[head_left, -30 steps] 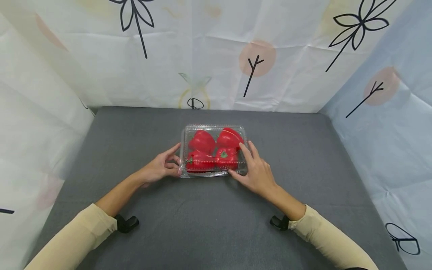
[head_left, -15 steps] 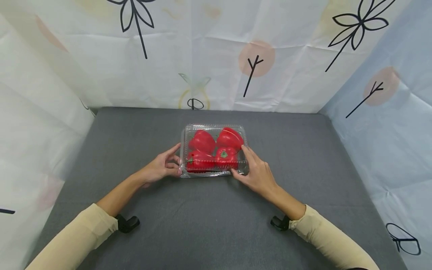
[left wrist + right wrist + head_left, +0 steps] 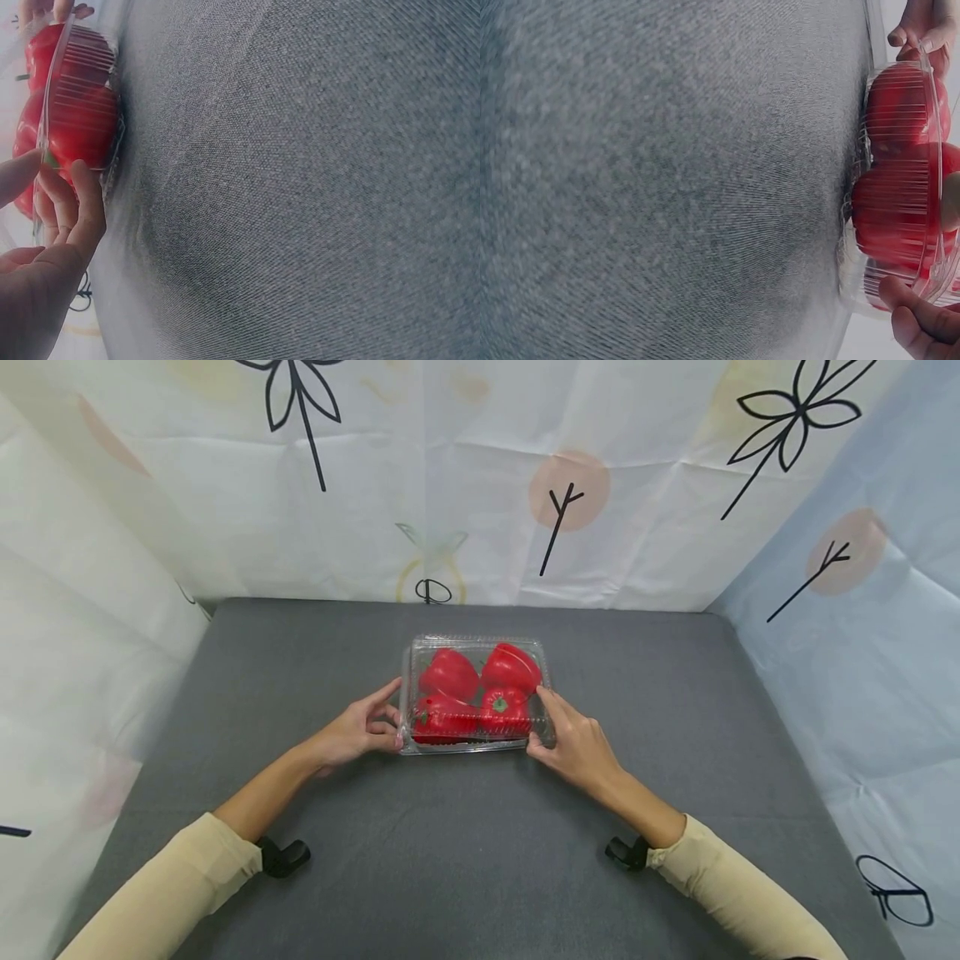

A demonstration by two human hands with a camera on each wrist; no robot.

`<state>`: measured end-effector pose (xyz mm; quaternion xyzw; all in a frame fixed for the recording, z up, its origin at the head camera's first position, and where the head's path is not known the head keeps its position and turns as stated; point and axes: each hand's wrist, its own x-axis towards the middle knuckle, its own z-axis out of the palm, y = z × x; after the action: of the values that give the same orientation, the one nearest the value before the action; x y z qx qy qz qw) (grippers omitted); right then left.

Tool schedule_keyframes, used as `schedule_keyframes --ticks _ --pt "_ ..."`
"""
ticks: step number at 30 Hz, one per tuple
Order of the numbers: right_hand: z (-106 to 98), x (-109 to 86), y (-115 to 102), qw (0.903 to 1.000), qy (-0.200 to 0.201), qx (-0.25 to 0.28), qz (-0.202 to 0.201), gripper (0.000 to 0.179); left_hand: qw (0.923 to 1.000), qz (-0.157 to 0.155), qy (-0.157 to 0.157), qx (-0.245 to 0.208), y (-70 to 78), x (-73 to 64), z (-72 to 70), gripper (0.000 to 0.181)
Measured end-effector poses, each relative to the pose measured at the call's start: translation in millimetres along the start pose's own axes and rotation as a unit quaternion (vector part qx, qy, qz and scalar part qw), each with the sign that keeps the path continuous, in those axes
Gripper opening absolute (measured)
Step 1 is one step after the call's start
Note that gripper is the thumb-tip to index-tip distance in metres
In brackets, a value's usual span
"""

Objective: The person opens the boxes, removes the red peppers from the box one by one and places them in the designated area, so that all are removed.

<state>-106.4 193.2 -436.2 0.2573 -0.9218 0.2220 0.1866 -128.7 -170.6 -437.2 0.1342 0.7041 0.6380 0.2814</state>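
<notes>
A clear plastic clamshell box (image 3: 480, 641) holding several red bell peppers (image 3: 450, 673) sits on the grey cloth toward the back middle. My left hand (image 3: 358, 728) grips its left edge; in the left wrist view the thumb (image 3: 18, 177) lies at the rim and the fingers (image 3: 88, 202) are curled against the ribbed side wall. At the front right corner, my right hand (image 3: 577, 745) pinches the rim, thumb at the front and index finger at the right side. In the right wrist view a fingertip (image 3: 892, 289) presses the ribbed wall.
Grey cloth (image 3: 420, 860) covers the table around the box. Behind it rises a white patterned curtain (image 3: 480, 485), with more fabric at the left and right sides. Black straps with mounts (image 3: 283, 858) sit on both wrists.
My right thumb has slid rightward along the box's front edge to the corner, and the right fingers have drawn in at the right side. The left hand and box have stayed put.
</notes>
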Motion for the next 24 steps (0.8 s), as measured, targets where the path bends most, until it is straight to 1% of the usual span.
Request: schedule_keyframes --ticks 7,10,14,19,21,24 --pt "-0.7 -0.1 -0.4 0.9999 -0.01 0.006 0.01 0.065 1.0 -0.006 -0.003 -0.004 0.9 0.2 -0.6 0.097" --pt "-1.6 0.4 -0.7 0.9999 -0.01 0.007 0.005 0.065 1.0 -0.008 0.0 -0.003 1.5 0.3 -0.3 0.097" --pt "-3.2 0.7 0.5 0.9999 -0.003 0.003 -0.016 0.064 1.0 -0.004 0.001 -0.002 1.8 -0.1 -0.8 0.096" --pt "-3.2 -3.1 4.7 0.998 0.022 0.001 -0.059 0.063 1.0 0.0 0.003 -0.008 0.8 -0.5 -2.3 0.095" --pt "-2.8 -4.1 6.0 0.9973 0.028 -0.001 -0.068 0.063 0.9999 -0.003 0.005 -0.01 0.8 -0.6 -2.4 0.094" --pt "-2.7 -4.3 8.2 0.9971 0.028 -0.004 -0.07 0.064 0.9999 -0.003 0.004 -0.01 0.2 -0.6 -2.4 0.094"
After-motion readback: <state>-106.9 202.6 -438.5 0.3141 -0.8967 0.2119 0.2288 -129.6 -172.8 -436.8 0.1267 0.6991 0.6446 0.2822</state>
